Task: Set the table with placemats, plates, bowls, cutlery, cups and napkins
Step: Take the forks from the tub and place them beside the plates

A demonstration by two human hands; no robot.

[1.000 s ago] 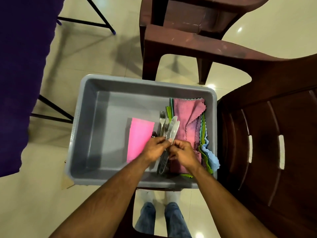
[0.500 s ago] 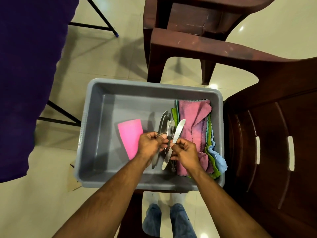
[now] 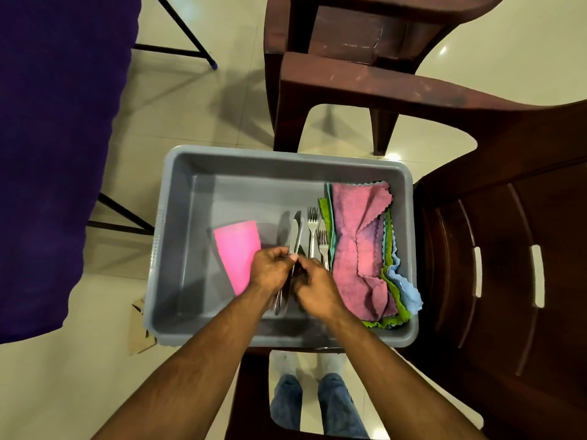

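Grey tub point(image 3: 178, 249) is the landmark. Brown chairs point(image 3: 492, 249) crowd its right and far rims; purple cloth point(image 3: 57, 154) hangs to its left. Tub's left half lies bare. Folded napkins point(image 3: 359, 249) stack against the right wall, pink cup point(image 3: 236, 252) lies left of centre, forks point(image 3: 313, 236) beside the napkins. Left hand point(image 3: 270, 271) pinches knives point(image 3: 295, 233) mid-tub. Right hand point(image 3: 314, 287) curled alongside; its grasp cannot be told.

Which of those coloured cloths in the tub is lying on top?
The pink cloth: it covers the pile, while the green cloth and blue cloth only peek out underneath.
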